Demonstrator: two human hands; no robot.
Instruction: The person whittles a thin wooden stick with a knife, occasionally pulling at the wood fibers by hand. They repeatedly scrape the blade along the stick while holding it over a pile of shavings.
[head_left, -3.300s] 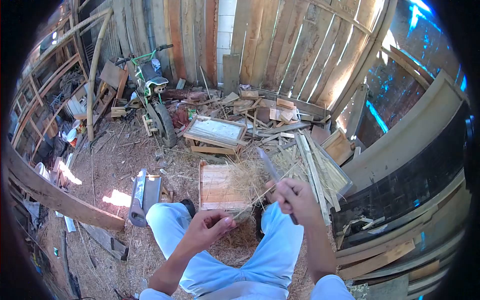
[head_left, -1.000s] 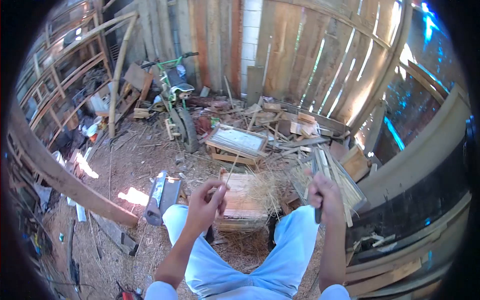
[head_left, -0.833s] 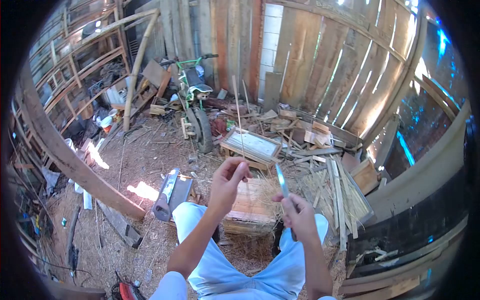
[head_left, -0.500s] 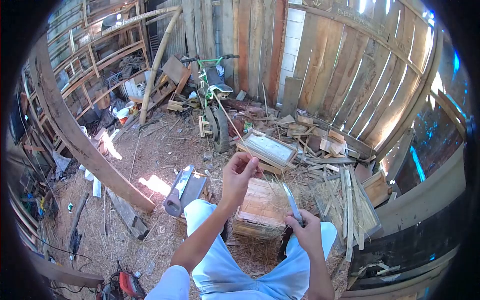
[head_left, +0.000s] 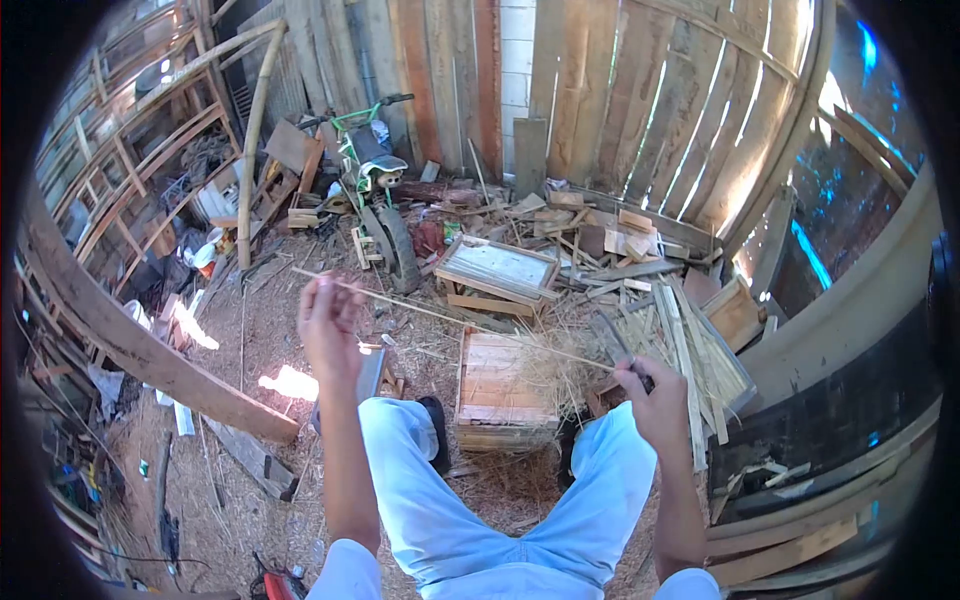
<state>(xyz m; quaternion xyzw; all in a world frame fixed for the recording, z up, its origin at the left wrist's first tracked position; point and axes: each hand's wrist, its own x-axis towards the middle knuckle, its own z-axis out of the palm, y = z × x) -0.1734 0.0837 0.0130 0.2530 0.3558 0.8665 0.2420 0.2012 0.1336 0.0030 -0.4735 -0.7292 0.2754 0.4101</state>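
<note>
A long thin strip of wood or bamboo (head_left: 430,310) runs slantwise across the view between my two hands. My left hand (head_left: 332,325), raised at the left, pinches it close to its upper end. My right hand (head_left: 652,398) is closed around the handle of a knife (head_left: 616,338) above my right knee, blade angled up and to the left. The strip's lower end reaches the right thumb beside the blade. Beneath the strip stands a wooden crate (head_left: 505,405) between my feet, with a tangle of thin shavings (head_left: 560,365) over its right side.
A hand saw's blade and a small bench (head_left: 372,375) show partly behind my left arm. Farther off are a wooden tray (head_left: 498,270), a green-framed motorbike (head_left: 375,175) and scrap wood (head_left: 625,235). Long slats (head_left: 690,350) lie at the right. A curved timber post (head_left: 150,345) crosses the left.
My left hand has swung left and now spans the strip away from the right hand. The right hand and knife have shifted slightly right. The head view has turned a little to the right.
</note>
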